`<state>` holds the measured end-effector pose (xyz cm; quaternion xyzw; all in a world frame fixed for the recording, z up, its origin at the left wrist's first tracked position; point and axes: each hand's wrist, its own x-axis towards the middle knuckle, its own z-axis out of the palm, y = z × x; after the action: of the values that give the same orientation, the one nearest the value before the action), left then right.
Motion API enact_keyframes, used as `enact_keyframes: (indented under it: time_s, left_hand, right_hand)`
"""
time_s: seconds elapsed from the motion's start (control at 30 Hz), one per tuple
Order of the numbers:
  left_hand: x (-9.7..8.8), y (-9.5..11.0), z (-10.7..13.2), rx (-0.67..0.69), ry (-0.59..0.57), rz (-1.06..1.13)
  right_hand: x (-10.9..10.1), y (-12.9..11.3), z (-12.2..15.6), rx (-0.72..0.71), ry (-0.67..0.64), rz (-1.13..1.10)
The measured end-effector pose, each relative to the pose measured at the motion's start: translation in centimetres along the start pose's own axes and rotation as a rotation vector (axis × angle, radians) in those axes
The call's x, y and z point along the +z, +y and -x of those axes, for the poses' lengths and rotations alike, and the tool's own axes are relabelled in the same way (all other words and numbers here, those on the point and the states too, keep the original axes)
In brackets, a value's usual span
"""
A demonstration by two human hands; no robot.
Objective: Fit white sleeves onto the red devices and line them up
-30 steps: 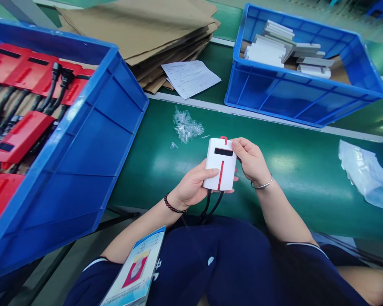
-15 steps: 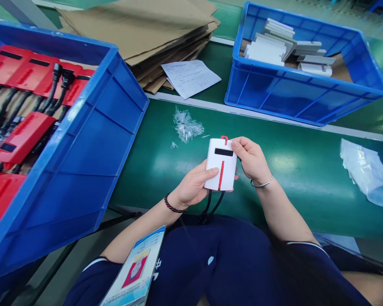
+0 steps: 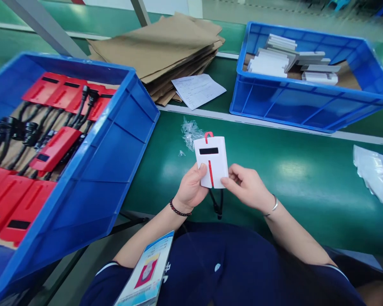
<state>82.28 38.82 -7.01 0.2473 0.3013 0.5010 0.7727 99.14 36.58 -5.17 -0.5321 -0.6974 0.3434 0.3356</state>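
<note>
A white device case [image 3: 218, 159] with a dark window, a red stripe and a red loop at its top is held over the green work surface. My left hand [image 3: 193, 185] grips its lower left side, thumb on the front face. At the lower right corner, my right hand [image 3: 247, 185] pinches the edge between thumb and curled fingers. Black cables [image 3: 217, 206] hang from the bottom of the case. Just behind it lies a small pile of clear plastic pieces [image 3: 190, 131], partly hidden by the case.
On the left stands a blue crate [image 3: 127, 140] with red devices [image 3: 55, 148] and black cables. Brown paper sheets [image 3: 166, 46] and a printed paper [image 3: 199, 90] lie at the back. Another blue crate [image 3: 284, 102] holds white parts [image 3: 268, 63]. Clear plastic bags [image 3: 378, 174] lie at right.
My right hand has slid from the upper right corner of the case down to its lower right corner. The left hand keeps its hold. The camera view has shifted.
</note>
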Motion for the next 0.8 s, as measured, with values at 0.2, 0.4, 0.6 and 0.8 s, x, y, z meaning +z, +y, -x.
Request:
enact_keyframes:
  time_s: [0.2, 0.4, 0.6, 0.8]
  left_hand:
    - [-0.6, -0.3, -0.2, -0.093, -0.019, 0.085]
    - [-0.2, -0.3, 0.1, -0.120, -0.035, 0.058]
    - [0.7, -0.3, 0.5, -0.029, -0.022, -0.132]
    - [0.2, 1.2, 2.1, 0.155, 0.041, -0.554]
  right_hand:
    - [1.8, -2.2, 0.6, -0.270, 0.207, 0.282]
    - [-0.8, -2.5, -1.2, -0.129, 0.168, 0.091]
    - [-1.7, -1.5, -2.8, -0.135, 0.269, -0.131]
    - [-0.5, 3.3, -2.5, -0.072, 0.264, -0.519]
